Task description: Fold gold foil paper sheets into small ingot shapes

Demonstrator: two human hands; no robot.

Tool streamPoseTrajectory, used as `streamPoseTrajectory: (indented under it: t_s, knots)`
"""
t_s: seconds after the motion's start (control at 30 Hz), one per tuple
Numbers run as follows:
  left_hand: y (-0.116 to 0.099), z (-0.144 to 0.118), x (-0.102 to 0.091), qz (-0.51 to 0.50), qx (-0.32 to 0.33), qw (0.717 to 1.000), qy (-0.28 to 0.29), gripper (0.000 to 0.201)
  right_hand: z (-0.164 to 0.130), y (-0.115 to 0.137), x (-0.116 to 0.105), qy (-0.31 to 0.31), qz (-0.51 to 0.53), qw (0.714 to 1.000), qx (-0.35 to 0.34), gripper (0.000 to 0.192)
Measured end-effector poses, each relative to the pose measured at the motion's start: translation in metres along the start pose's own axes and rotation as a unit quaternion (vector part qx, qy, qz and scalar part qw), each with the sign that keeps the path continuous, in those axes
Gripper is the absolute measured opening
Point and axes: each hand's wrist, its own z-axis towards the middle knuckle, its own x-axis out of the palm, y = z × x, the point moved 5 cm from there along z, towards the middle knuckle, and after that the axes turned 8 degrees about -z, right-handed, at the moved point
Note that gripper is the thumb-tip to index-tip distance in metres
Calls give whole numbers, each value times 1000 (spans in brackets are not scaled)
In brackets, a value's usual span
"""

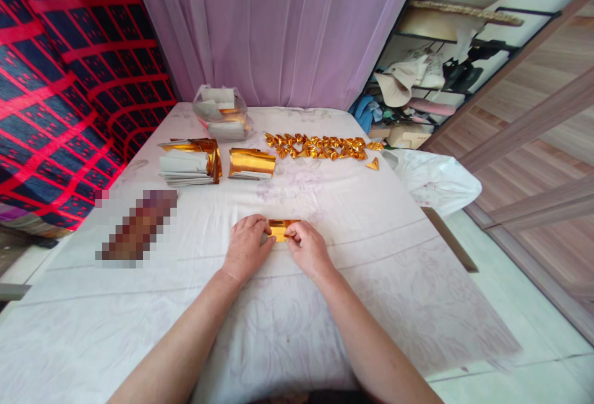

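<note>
A small sheet of shiny gold foil paper (279, 231) lies on the cloth-covered table between my hands, with a crease along its length. My left hand (248, 240) grips its left end, thumb and fingers closed on the edge. At the other end, my right hand (309, 244) pinches the lower right corner, which looks turned inward. Further back stand a stack of gold and white paper sheets (190, 166) and a smaller stack of curved gold sheets (253, 161). Folded gold paper pieces (320, 146) sit in rows, with a single folded piece (373, 164) apart at the right.
A clear plastic bag (221, 113) of paper stands at the table's back left. A blurred-out patch (139, 227) covers something on the left. The tablecloth (297, 317) reaches the table's edges. A white plastic bag (436, 181) and shelves (417, 82) are at the right.
</note>
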Motion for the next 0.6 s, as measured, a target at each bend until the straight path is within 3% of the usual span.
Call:
streamPoseTrajectory:
  t_s: [0.6]
  knots:
    - [0,1,0,0,3,1000,-2,5,-6,-6,-8,-37,5,999,-10,25]
